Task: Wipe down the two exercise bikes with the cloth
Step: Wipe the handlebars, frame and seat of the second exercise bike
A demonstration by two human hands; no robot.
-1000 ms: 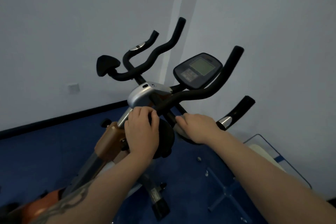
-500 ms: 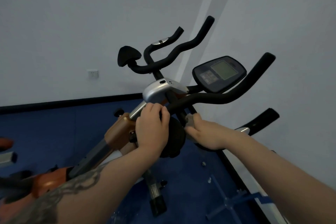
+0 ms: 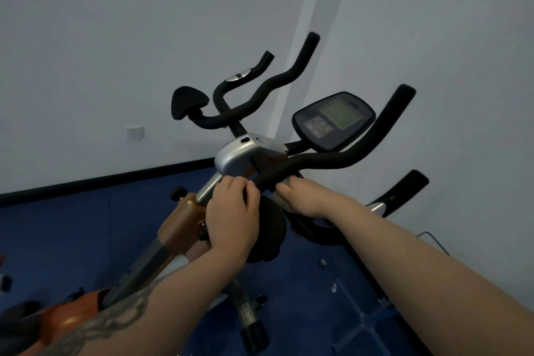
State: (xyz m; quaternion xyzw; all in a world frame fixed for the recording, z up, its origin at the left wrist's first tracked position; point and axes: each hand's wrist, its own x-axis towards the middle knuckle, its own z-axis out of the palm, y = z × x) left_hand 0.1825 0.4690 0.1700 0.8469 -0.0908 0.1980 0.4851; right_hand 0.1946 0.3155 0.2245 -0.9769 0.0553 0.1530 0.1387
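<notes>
Both hands at the bike's handlebar stem. Left hand (image 3: 231, 217) sits on top of the junction just below the silver clamp cover (image 3: 245, 153), fingers (image 3: 239, 186) curled over the near end of the black foam handlebar (image 3: 332, 162); whether they actually clamp it or just rest, can't tell. Under that hand: a black round pad (image 3: 270, 235), partly hidden. Right hand (image 3: 306, 199) comes in from the right, fingers wrapped on a grey cloth (image 3: 284, 199), cloth touching the underside of the handlebar right beside the stem. Only a small bunched bit of cloth shows, rest is inside the fist. Exercise bike (image 3: 182, 225) has a copper-brown frame, chrome post running up to the clamp cover. Console (image 3: 332, 121) with grey LCD sits above the right bar, tilted toward camera. Far-side bars (image 3: 268, 87) curve up toward the wall, with a black elbow pad (image 3: 189, 101) at their left end. Lower grip with a silver sensor (image 3: 378, 206) pokes out right of the right forearm. Floor (image 3: 57, 234) is blue, bike stands near the room corner. Wall socket (image 3: 135, 133) on the left wall. Tattoo visible on the left forearm (image 3: 115, 318).
</notes>
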